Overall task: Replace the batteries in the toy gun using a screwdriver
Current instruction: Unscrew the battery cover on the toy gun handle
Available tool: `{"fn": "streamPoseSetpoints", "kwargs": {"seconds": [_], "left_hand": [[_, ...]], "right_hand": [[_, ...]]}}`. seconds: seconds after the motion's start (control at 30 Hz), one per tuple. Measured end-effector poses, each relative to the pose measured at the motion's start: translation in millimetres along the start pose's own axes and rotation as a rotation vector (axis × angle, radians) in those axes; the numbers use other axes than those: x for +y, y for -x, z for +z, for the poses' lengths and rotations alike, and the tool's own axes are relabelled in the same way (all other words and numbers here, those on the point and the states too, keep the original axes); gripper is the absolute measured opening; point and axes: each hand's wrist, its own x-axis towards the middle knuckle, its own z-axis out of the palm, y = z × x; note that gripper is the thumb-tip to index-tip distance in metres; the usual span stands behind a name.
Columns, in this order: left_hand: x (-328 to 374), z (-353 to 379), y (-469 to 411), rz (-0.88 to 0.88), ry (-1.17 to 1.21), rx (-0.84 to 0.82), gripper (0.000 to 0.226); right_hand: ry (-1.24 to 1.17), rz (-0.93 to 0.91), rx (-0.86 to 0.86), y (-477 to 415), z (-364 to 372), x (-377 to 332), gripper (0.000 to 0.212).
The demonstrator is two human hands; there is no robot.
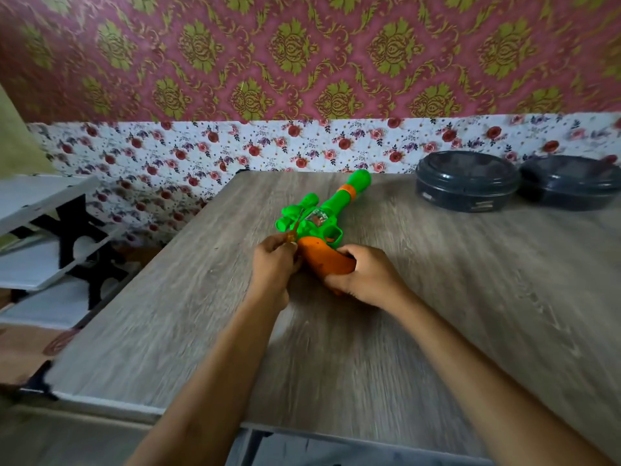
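Table (437,297) ctr, off edges: L hand (274,264) pinches screwdriver (291,236), R hand (366,275) grips toy gun (322,213).

Grey wood-grain table (437,331) under your fingers (353,253). Beyond them: rose-print wall band (268,146), maroon-gold damask wallpaper (302,55) above. Left of them: white shelf unit (43,193).

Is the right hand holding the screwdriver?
No, the right hand grips the orange handle of the toy gun, while the left hand holds the screwdriver.
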Motion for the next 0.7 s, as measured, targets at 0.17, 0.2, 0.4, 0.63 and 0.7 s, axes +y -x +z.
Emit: {"fn": "streamPoseSetpoints", "kwargs": {"seconds": [0.17,0.2,0.4,0.63,0.7], "left_hand": [[3.9,-1.4,13.1,0.025,0.006,-0.033,0.023],[4.5,-2.0,16.2,0.035,0.004,-0.045,0.025],[3.2,-2.9,23.4,0.062,-0.015,-0.06,0.022],[3.7,-1.0,26.6,0.125,-0.081,-0.146,0.027],[4.0,-0.4,28.0,0.137,-0.093,-0.166,0.028]], "right_hand": [[-0.039,-0.038,-0.006,8.8,-11.5,4.1,0.06],[-0.084,-0.054,-0.005,10.3,-14.1,5.4,0.059],[-0.412,-0.019,-0.016,12.8,-23.8,10.5,0.054],[-0.967,0.329,-0.303,9.1,-20.2,4.8,0.013],[-1.021,0.387,-0.339,7.7,-18.5,5.2,0.026]]}}
